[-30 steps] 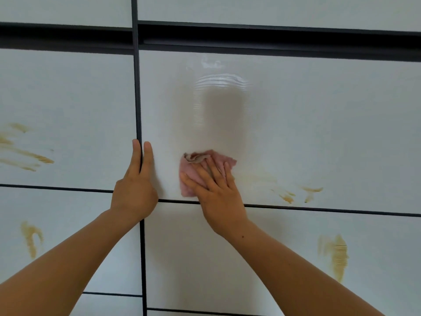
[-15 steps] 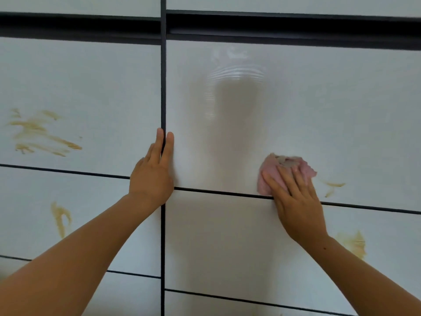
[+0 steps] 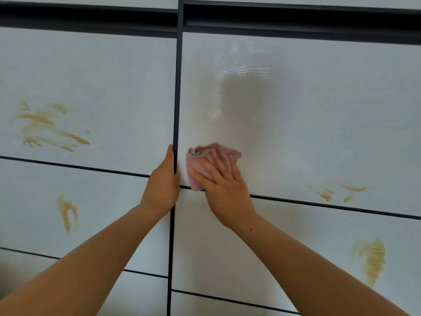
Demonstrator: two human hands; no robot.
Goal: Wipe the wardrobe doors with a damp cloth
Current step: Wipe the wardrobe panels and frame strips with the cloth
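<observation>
Two white wardrobe doors meet at a dark vertical seam [image 3: 175,99]. On the right door [image 3: 319,110] my right hand [image 3: 225,185] presses a crumpled pink cloth [image 3: 197,165] flat with spread, straight fingers, low on the upper panel next to the seam. A damp sheen lies above the cloth. My left hand [image 3: 163,183] holds the seam's edge strip: one finger points up on its left, the strip covers part of the hand, and the thumb side shows on its right. Yellow-brown smears [image 3: 337,192] mark the same panel to the right.
More smears sit on the left door [image 3: 68,76], one patch [image 3: 45,126] on its upper panel and one [image 3: 67,213] below, and on the right door's lower panel [image 3: 370,261]. A dark recessed band [image 3: 296,19] runs across the top.
My right hand slid the cloth leftward, from near the right-hand smears back to the seam. My left hand stayed at the seam and closed in on the edge strip.
</observation>
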